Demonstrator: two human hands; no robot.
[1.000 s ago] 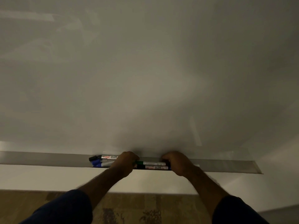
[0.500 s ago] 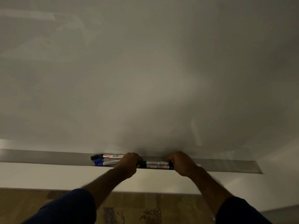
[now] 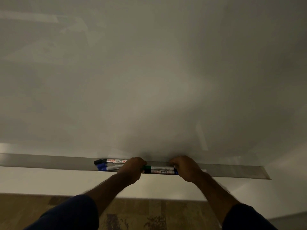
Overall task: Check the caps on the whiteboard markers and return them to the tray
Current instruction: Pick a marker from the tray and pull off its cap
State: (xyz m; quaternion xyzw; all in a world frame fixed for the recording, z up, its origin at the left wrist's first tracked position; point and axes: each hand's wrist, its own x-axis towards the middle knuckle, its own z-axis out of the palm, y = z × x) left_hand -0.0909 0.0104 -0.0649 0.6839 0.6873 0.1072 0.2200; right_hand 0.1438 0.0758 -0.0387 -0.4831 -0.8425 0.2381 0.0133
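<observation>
— So, what are the fingers doing?
— Both curl tight: left hand (image 3: 131, 170) grips the green-capped white marker (image 3: 157, 168) at its cap, right hand (image 3: 186, 168) clamps its other end.
— Where?
— Over the long grey metal tray (image 3: 49, 161), beside black- and blue-capped markers (image 3: 106, 164), under a white whiteboard (image 3: 149, 80); patterned brown carpet (image 3: 141, 214) below.

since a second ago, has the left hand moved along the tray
Yes. The left hand slid slightly right along the tray, farther from the black-capped marker lying there.

Left hand (image 3: 132, 168) and right hand (image 3: 186, 168) both curled, fisted.
</observation>
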